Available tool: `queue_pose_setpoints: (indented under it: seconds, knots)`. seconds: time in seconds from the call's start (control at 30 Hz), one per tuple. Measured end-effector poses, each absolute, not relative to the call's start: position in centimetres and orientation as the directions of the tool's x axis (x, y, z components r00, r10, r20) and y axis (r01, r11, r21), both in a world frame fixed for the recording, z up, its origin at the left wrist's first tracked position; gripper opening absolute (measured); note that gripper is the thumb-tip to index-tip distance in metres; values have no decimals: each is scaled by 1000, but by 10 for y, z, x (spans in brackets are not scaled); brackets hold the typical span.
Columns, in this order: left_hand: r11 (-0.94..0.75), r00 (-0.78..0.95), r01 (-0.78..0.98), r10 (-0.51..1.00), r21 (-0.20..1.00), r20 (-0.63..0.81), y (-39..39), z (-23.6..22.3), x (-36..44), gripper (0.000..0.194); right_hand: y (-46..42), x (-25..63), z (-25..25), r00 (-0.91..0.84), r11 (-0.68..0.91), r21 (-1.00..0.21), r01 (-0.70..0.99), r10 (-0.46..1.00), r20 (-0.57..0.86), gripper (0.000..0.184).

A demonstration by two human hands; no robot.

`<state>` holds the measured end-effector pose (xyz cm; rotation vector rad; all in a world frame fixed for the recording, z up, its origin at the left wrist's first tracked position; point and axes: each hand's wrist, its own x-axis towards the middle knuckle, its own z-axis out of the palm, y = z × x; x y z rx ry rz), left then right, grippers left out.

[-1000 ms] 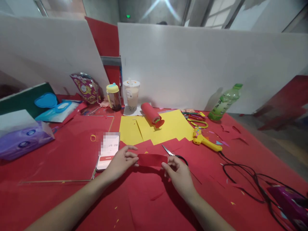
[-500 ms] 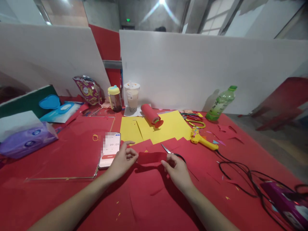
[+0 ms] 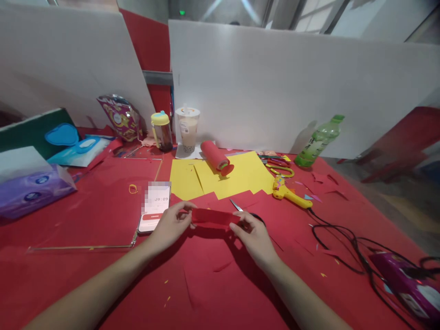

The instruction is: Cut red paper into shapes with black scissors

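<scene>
A strip of red paper (image 3: 213,218) stretches between my two hands, held a little above the red sheets on the table. My left hand (image 3: 174,225) pinches its left end, close to a phone (image 3: 154,208) with a timer on its screen. The other end is gripped between the thumb and fingers of my right hand (image 3: 253,233). Scissors (image 3: 236,205) lie just behind that hand, their handles partly hidden by it. Farther back, a red paper roll (image 3: 215,156) rests on yellow sheets (image 3: 244,169).
A yellow glue gun (image 3: 292,197) with a black cord lies to the right, near a purple power strip (image 3: 402,284). Behind stand a green bottle (image 3: 318,142), a milk tea cup (image 3: 188,130) and a yellow-lidded bottle (image 3: 162,133). A purple tissue pack (image 3: 37,188) is at left.
The red paper strip has tilted, its right end now slightly lower than its left. Both hands still hold it. The view has dipped a little, so the background sits higher.
</scene>
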<state>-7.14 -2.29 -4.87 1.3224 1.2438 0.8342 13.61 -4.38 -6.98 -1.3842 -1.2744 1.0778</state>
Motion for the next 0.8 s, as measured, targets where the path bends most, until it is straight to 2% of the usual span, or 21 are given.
queue_pose_setpoints:
  seconds: [0.13,0.27,0.5,0.67,0.8]
  knots:
    - [165,244,186,947,969,-208,-25,-50,-68,15,-45,134,-70,2,-10,-984,180,1000,-9,24]
    - [150,251,219,946,964,-204,-25,-54,-69,14,-47,134,-71,-4,-11,-964,265,1000,-13,21]
    - [57,256,355,954,933,-155,-23,-56,-75,10,-49,134,-67,-85,158,-852,499,987,133,18]
    - [-144,289,529,957,836,-18,-23,-55,-75,8,-52,131,-67,-218,284,-754,593,957,190,17]
    - [-339,486,584,874,738,16,-32,-55,-69,17,-56,130,-65,-317,373,-719,586,922,220,17]
